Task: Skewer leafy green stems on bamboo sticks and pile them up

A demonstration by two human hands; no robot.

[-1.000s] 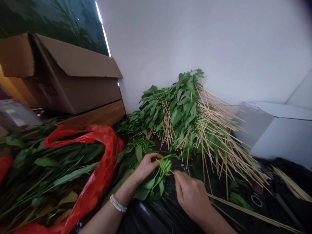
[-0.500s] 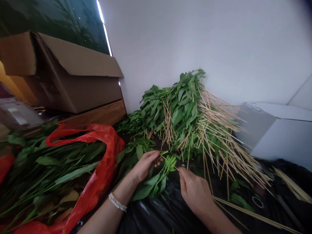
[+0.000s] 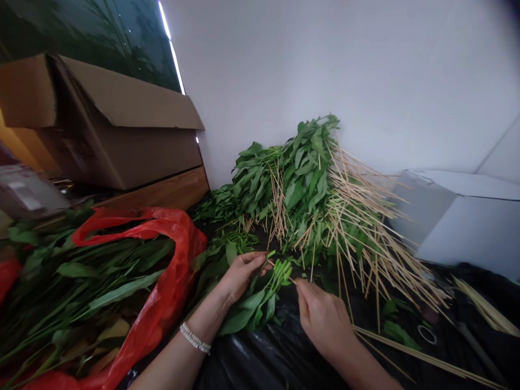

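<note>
My left hand (image 3: 244, 273) wears a beaded bracelet and pinches a leafy green stem (image 3: 271, 254), its cut end sticking up past the thumb. Closed around a thin bamboo skewer (image 3: 293, 281) is my right hand (image 3: 326, 317), which covers most of the stick. Several green stems are threaded side by side on the skewer in a small bunch (image 3: 282, 271). Their leaves (image 3: 246, 311) hang down below my left hand, over black plastic sheeting (image 3: 252, 360). Behind both hands, finished-looking skewered leafy bundles (image 3: 303, 173) are piled against the wall, their bare sticks (image 3: 365, 211) fanning out to the right.
An open red plastic bag (image 3: 189, 238) full of leafy stems (image 3: 117, 276) lies at left. Behind it is a cardboard box (image 3: 138, 154). A white box (image 3: 475, 222) stands at right. Loose skewers (image 3: 422, 352) and a small ring (image 3: 427, 335) lie at front right.
The whole view has shifted slightly. Both hands keep nearly the same hold, with the left hand's stem still close to the threaded bunch.
</note>
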